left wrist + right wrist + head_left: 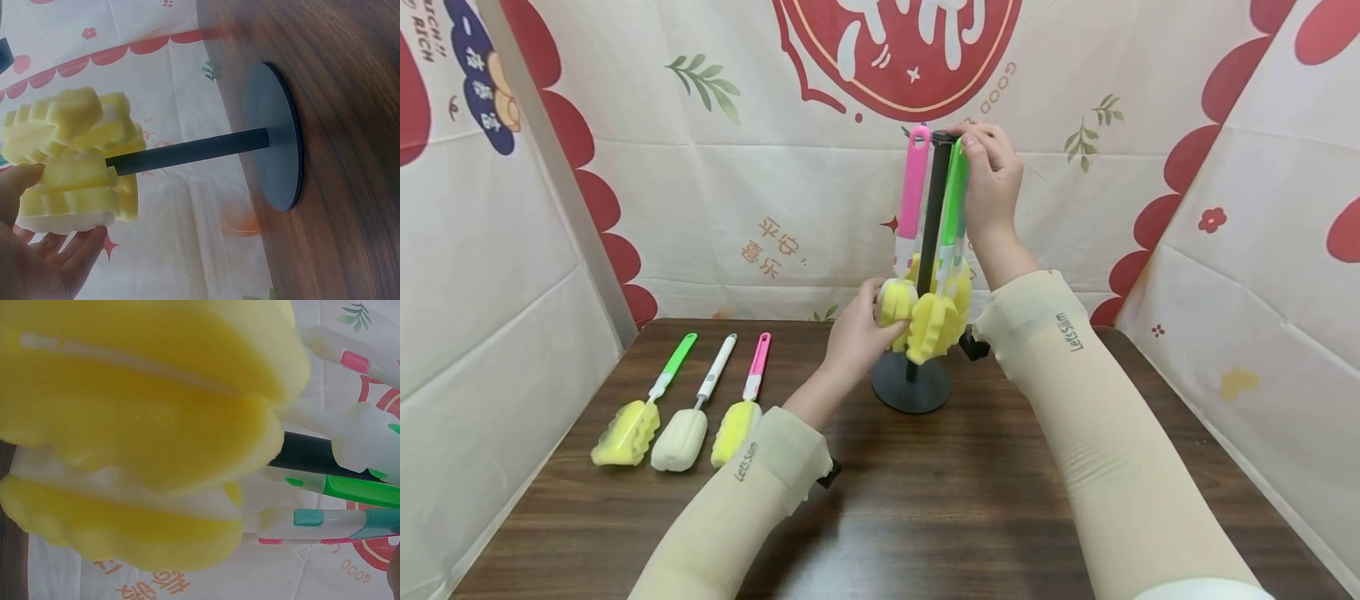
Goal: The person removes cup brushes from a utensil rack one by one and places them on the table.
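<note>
A black stand (934, 208) with a round base (912, 392) carries several sponge bottle brushes, hanging heads down. My left hand (859, 333) grips the yellow-and-white sponge head (69, 194) of a pink-handled brush (913, 192), thumb on one side and fingers on the other. At the top of the stand, my right hand (992, 171) pinches the upper end of a green-handled brush (955, 200), its fingers bent over the stand's top. A teal-handled brush (309, 517) hangs behind the green one. In the right wrist view, yellow sponge heads (137, 419) fill much of the picture.
On the table's left lie a green-handled brush (628, 429), a white brush (681, 437) and a pink-handled brush (737, 429), side by side. The brown wooden table (925, 517) runs up to a printed cloth backdrop (737, 208), with cloth on both sides.
</note>
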Demonstrator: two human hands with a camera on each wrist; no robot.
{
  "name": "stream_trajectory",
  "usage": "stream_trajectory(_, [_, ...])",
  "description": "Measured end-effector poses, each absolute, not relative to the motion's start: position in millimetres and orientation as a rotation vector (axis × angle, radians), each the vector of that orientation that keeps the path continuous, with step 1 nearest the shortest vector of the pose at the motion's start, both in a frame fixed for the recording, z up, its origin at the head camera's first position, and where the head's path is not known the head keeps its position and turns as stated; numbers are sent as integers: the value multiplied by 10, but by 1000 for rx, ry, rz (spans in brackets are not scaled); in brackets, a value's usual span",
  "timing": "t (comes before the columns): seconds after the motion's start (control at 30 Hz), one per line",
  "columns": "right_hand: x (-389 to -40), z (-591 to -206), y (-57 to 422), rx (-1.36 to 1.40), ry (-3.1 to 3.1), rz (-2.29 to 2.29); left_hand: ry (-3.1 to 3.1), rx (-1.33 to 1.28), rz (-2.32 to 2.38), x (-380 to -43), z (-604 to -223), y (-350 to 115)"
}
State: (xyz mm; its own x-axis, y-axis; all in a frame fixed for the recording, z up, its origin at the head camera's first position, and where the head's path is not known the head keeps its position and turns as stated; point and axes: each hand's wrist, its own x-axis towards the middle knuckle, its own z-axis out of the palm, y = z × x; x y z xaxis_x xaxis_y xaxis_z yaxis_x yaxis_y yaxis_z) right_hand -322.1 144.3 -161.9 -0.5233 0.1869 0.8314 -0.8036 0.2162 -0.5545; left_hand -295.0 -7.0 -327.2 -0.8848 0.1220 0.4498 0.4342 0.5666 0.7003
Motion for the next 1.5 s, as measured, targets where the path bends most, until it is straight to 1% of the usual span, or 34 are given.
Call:
stream_trajectory(0.1, [-3153,-1608,1406,603,-1622,1450,-2450,-424,-1238,-2915,-3273,-117])
stream_trajectory(0.2, [-3161,-1614,1411,606,-1618,1464,-2452,-406,-1264,-2880,-3272,-163])
stream_trajectory(0.47, [-3465,-1695,1553,595,-1634,1463,-2431,-403,-1255,-2832,-3260,-249])
stream_trajectory(0.57, [-3521,-1705,1579,581,-1643,1450,-2421,-400,-1249,-2835,-3257,-268])
stream_trajectory(0.87, [-3484,-1694,1587,580,-1652,1454,-2411,-360,-1256,-2879,-3298,-310])
stream_trajectory(1.5, [-3481,-1707,1602,570,-1632,1472,-2494,-257,-1161,-2813,-3355,-508])
